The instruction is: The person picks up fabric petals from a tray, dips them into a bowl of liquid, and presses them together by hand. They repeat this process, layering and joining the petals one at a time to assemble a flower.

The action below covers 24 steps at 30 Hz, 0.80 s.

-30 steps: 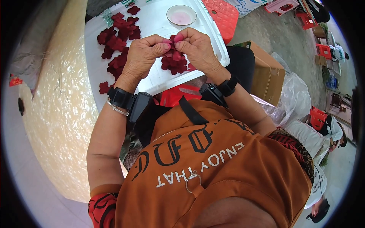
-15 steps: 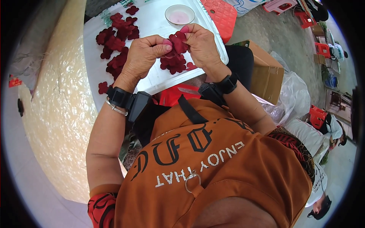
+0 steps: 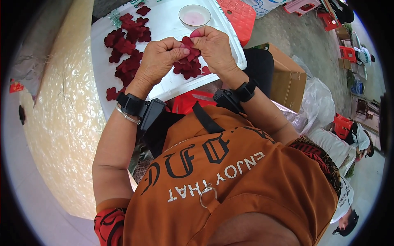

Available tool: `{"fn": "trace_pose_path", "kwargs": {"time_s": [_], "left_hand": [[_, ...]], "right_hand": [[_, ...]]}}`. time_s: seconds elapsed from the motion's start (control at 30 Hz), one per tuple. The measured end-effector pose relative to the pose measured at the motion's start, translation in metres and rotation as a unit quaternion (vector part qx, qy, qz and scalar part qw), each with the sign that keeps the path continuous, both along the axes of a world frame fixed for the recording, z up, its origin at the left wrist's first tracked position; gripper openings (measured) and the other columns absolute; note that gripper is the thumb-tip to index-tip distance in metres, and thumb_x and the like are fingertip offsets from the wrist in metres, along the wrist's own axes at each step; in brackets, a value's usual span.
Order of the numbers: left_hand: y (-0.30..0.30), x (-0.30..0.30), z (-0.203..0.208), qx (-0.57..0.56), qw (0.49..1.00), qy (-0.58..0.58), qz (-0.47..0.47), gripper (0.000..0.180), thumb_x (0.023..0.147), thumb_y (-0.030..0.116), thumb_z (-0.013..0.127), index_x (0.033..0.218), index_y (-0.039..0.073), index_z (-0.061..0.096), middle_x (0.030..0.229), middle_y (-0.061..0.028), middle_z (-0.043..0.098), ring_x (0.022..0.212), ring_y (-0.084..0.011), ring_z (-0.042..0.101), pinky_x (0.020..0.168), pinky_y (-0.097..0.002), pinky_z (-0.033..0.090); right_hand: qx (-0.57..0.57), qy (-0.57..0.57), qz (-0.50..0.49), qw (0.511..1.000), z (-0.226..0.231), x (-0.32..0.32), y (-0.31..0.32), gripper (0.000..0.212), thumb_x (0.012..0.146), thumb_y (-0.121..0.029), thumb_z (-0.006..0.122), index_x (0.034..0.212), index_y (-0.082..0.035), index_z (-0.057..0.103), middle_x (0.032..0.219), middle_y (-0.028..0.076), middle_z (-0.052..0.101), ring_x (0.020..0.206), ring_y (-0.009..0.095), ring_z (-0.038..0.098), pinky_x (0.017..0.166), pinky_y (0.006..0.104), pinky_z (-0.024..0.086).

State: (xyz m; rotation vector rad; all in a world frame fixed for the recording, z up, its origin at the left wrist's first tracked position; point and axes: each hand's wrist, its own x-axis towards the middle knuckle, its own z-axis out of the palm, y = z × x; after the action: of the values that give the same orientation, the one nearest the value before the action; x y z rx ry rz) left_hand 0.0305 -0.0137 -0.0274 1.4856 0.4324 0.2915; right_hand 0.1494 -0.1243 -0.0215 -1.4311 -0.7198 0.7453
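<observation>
Between my two hands is a dark red fabric flower, pinched from both sides above a white tray. My left hand grips its left edge with thumb and forefinger; my right hand pinches the right edge, its fingertips stained pink. Just below lies a small stack of dark red flower pieces, with a lone petal piece to the right. Many more flower pieces are heaped on the tray's left side. A shallow bowl of pinkish liquid or paste stands beyond my hands.
A red plastic stool stands past the tray's right edge. To the right are a cardboard box and clear plastic bags. A shiny cream-coloured surface runs along my left. Other people sit far right.
My hands have shifted slightly, and the held flower is turned so its petals spread flatter between my fingers. The pieces on the tray stay put.
</observation>
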Motion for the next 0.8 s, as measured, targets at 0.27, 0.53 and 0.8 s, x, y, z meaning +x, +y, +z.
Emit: {"fn": "trace_pose_path", "kwargs": {"time_s": [0.27, 0.53, 0.8], "left_hand": [[0.001, -0.001, 0.008, -0.024, 0.999, 0.01, 0.025, 0.015, 0.08, 0.013, 0.063, 0.084, -0.002, 0.065, 0.071, -0.0029, 0.062, 0.065, -0.0062, 0.055, 0.062, -0.0202, 0.046], [0.002, -0.002, 0.008, -0.028, 0.999, 0.012, 0.028, 0.017, 0.081, 0.014, 0.062, 0.085, -0.002, 0.065, 0.072, -0.0026, 0.062, 0.066, -0.0068, 0.055, 0.063, -0.02, 0.046], [0.004, -0.001, 0.005, -0.006, 1.0, -0.003, 0.023, 0.016, 0.076, 0.012, 0.066, 0.084, -0.002, 0.065, 0.071, -0.0026, 0.062, 0.065, -0.0074, 0.055, 0.063, -0.0204, 0.046]], "right_hand": [[-0.018, 0.14, 0.019, 0.99, 0.005, 0.006, -0.005, 0.013, 0.081, -0.005, 0.059, 0.09, 0.003, 0.058, 0.077, 0.007, 0.061, 0.066, 0.01, 0.058, 0.061, 0.0212, 0.05], [0.016, 0.068, 0.071, 0.995, 0.006, 0.008, -0.008, 0.018, 0.075, 0.0, 0.062, 0.092, 0.005, 0.058, 0.078, 0.01, 0.063, 0.066, 0.013, 0.061, 0.059, 0.0235, 0.052], [0.044, 0.09, 0.033, 0.994, 0.002, 0.013, -0.007, 0.02, 0.067, 0.005, 0.065, 0.086, 0.006, 0.059, 0.07, 0.01, 0.063, 0.061, 0.012, 0.06, 0.055, 0.0213, 0.049]]}}
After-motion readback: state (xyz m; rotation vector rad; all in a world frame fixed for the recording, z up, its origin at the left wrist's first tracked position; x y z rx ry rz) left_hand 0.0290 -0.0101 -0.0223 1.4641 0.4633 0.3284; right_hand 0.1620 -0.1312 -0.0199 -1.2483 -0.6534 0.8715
